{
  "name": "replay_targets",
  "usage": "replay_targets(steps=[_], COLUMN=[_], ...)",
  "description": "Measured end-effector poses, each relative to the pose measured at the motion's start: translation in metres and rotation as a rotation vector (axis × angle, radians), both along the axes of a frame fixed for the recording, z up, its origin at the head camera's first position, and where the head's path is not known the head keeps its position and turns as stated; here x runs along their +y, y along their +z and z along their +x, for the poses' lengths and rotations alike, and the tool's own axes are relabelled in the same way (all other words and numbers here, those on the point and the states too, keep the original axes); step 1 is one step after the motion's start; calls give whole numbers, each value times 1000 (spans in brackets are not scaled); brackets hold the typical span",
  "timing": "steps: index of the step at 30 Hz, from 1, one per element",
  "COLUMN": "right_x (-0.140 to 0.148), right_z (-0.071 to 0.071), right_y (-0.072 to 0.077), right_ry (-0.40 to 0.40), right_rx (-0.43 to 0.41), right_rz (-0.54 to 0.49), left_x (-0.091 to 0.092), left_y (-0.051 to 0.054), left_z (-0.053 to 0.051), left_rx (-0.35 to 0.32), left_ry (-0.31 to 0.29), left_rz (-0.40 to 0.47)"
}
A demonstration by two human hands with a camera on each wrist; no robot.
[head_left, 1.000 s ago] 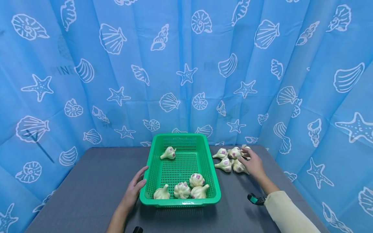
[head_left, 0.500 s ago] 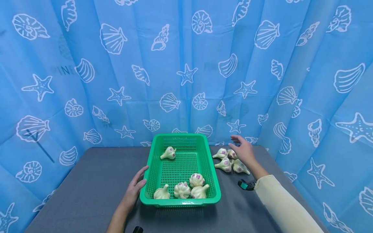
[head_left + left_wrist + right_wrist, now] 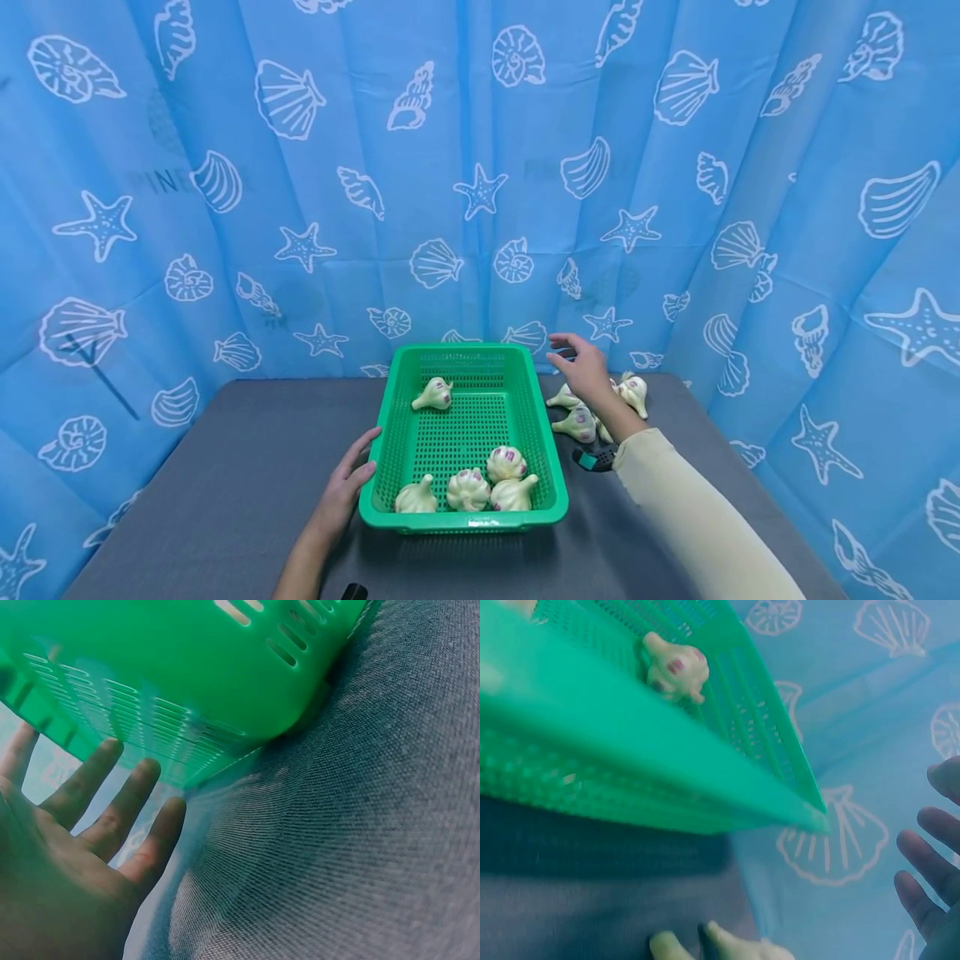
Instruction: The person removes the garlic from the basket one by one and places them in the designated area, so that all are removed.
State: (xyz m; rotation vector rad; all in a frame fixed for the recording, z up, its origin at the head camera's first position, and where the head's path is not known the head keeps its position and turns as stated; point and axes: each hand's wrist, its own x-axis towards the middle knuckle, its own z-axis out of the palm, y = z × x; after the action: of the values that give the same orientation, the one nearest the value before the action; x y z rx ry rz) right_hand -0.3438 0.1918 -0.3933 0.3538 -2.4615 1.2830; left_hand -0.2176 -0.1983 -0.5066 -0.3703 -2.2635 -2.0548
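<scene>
A green plastic basket (image 3: 557, 475) stands on the table with several garlic bulbs inside. One bulb (image 3: 433, 394) lies toward its back left; the others, including this bulb (image 3: 468, 490), sit along the front. My left hand (image 3: 341, 492) rests at the basket's left side, and its fingers (image 3: 112, 817) are straight against or close to the wall in the left wrist view. Above the back right corner hovers my right hand (image 3: 585, 367), its fingers (image 3: 922, 900) loosely bent with nothing visible in them. Beneath it lie more garlic bulbs (image 3: 577, 423), partly hidden by the hand and forearm.
A grey cloth covers the table (image 3: 247, 483). Behind and at both sides hangs a blue curtain (image 3: 480, 250) with white shell prints. A black strap with a green patch (image 3: 595, 458) is by the right wrist, and a black object (image 3: 355, 591) is at the front edge.
My right hand has moved left from the garlic pile toward the basket's back right corner, uncovering the pile's rightmost bulb. The left hand and the basket have stayed put.
</scene>
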Motion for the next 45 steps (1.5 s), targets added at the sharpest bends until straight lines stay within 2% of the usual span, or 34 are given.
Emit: replay_targets(steps=[4,8,14,21,29,36,45], right_x=[-13,-25,-44,-63,-83,-100,-119], right_z=[-6,-11,-13,-18,-25,-21,-21], right_y=[1,2,2,-1,-8,-15,-32], right_ry=[8,19,52,67,113,142,246], right_rx=[31,26,-27,-79,-140,-210,-264], right_rz=[-1,-8,-10,10,37,64,124], left_x=[1,0,0,0,-2,-1,0], left_y=[0,-1,-2,0,-1,-1,-1], left_z=[0,0,0,-1,-2,-1,-1], left_rx=[18,25,27,-9,-14,-14,21], left_ry=[7,-2,-14,-20,-30,-25,3], left_rz=[-9,-1,2,37,33,51,15])
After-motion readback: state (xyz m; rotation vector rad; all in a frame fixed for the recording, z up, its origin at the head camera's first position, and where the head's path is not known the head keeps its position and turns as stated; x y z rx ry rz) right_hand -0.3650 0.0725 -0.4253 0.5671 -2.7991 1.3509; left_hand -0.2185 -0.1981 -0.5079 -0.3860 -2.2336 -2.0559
